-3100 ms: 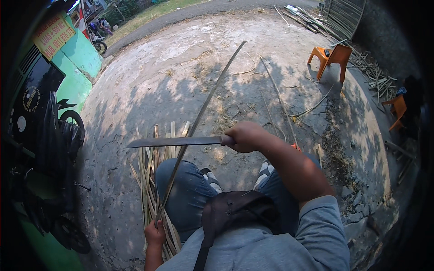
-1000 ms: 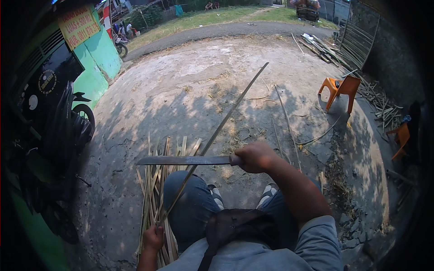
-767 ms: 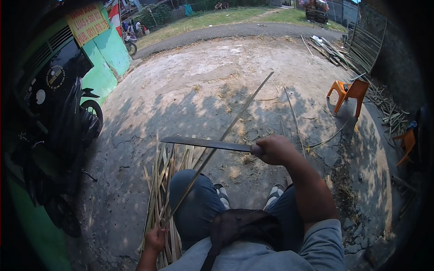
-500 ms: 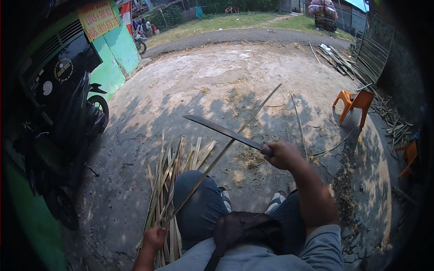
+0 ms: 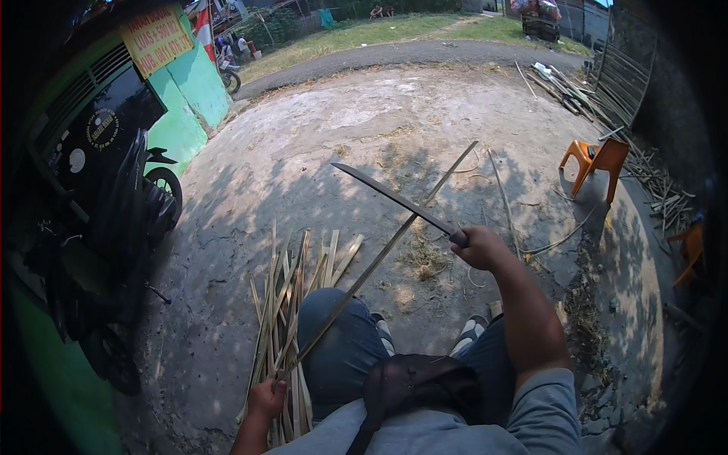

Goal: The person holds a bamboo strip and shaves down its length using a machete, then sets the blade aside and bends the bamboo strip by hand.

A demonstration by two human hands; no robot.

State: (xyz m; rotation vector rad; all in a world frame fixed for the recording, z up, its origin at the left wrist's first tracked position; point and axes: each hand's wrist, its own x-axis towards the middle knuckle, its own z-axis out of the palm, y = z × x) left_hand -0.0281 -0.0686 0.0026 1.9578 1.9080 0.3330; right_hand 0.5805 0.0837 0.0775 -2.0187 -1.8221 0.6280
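My right hand (image 5: 481, 249) is closed round the dark handle of a machete (image 5: 390, 196), its long blade pointing up and to the left. The blade crosses a long bamboo strip (image 5: 364, 277) and seems to touch it past the strip's middle. My left hand (image 5: 267, 397) is closed on the near end of that strip, which slants over my left knee and out to the far right. Beside my left leg lies a pile of split bamboo strips (image 5: 274, 303), close to my left hand.
An orange plastic chair (image 5: 594, 163) stands at the right, and part of another orange chair (image 5: 688, 252) shows behind it. More bamboo pieces (image 5: 663, 193) lie along the right wall. A motorbike (image 5: 114, 227) is parked at the left. Loose strips (image 5: 502, 193) lie on the concrete ahead.
The machete has moved farther out along the bamboo strip, away from me, and its tip has swung up and right. My left hand has shifted slightly right, still holding the strip.
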